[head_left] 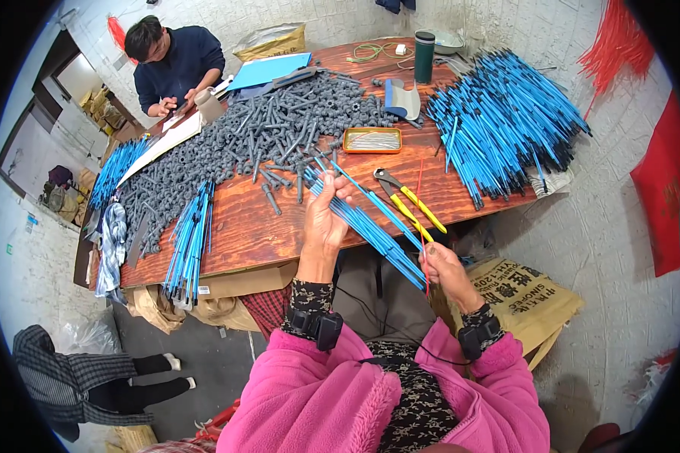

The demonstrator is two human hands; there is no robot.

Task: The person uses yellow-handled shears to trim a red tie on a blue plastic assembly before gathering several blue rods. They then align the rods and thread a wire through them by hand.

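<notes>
Holds slim, smooth blue rods (378, 240) in a slanting bunch over the lap (355, 302) and the edge of a streaky wooden table (234, 234) heaped with grey tubular pieces (279, 136). Clasps them in the curled left hand (327, 219); pinches a thin red strand (428, 281) in the right hand (446, 268).
</notes>
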